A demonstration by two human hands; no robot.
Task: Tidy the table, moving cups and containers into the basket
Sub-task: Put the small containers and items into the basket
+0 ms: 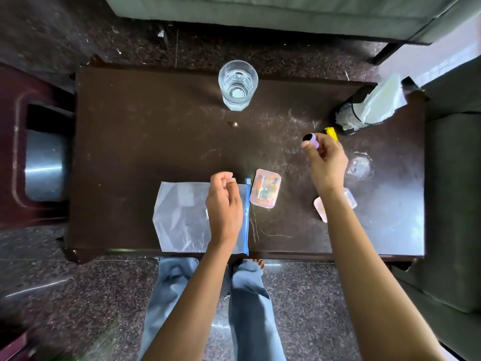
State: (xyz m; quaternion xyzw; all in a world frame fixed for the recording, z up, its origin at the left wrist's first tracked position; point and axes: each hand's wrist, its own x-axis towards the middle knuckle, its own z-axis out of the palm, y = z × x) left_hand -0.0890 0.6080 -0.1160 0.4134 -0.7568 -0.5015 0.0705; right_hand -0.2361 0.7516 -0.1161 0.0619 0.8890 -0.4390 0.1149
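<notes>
My right hand (pixel 326 158) is raised over the right part of the dark table (pixel 156 142), pinching a small purple cap-like piece (pixel 313 140) with a black end. My left hand (pixel 225 204) hovers with loosely curled fingers over a clear zip pouch (pixel 182 217) with a blue slider; nothing shows in its grip. A small pink-rimmed plastic box (pixel 266 192) with colourful contents lies just right of the pouch. Another pink-edged box (pixel 321 208) is partly hidden under my right forearm. A glass (pixel 238 84) holding water stands at the far middle. A black mesh basket (pixel 348 115) sits far right.
The mesh basket holds a white plastic wrapper (pixel 382 99). A yellow item (pixel 331 132) lies beside it. A small dark object (pixel 233 124) rests mid-table. A maroon stool (pixel 39 152) stands to the left, grey sofas at the top and right.
</notes>
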